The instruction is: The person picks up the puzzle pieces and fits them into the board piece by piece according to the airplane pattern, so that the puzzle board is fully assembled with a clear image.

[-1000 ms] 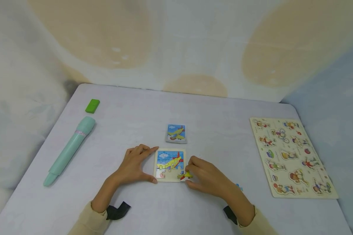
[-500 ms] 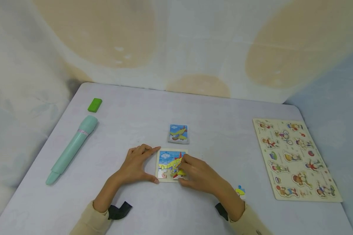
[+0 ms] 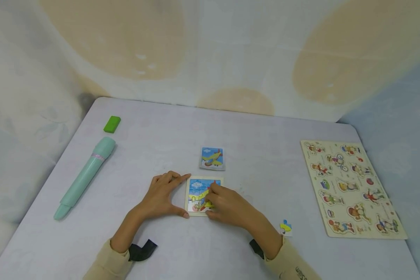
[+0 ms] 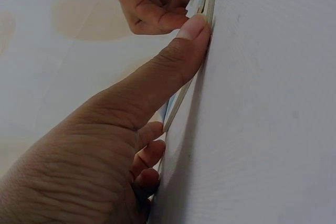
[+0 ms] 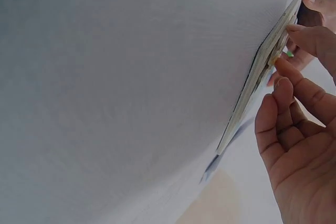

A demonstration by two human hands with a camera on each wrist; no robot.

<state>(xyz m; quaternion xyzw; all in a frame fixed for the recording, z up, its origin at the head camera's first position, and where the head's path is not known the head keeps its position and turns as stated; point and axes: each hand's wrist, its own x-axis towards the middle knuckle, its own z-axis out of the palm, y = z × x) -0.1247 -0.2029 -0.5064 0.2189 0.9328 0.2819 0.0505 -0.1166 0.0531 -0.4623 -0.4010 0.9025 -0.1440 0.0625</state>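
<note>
A small jigsaw puzzle board [image 3: 197,214] with a yellow airplane picture lies at the table's middle. My left hand [image 3: 161,196] holds its left side, thumb at the near corner and index finger at the far one. In the left wrist view the thumb [image 4: 176,51] presses the board's edge. My right hand [image 3: 231,206] pinches a yellow puzzle piece [image 3: 208,204] over the lower right part of the board. The fingers hide most of that piece and the board's right side. One loose puzzle piece [image 3: 286,228] lies beside the right forearm.
Beyond the board lies a matching airplane picture tile [image 3: 212,158]. A wooden board with sports figures [image 3: 353,190] is at the right. On the left are a mint-green tube with a pink band [image 3: 85,177] and a green block [image 3: 112,124]. Cloth walls rise behind the table.
My right hand has moved left over the board with the puzzle piece, from its right edge to its lower part. The loose piece has come into full view. The left hand keeps its place.
</note>
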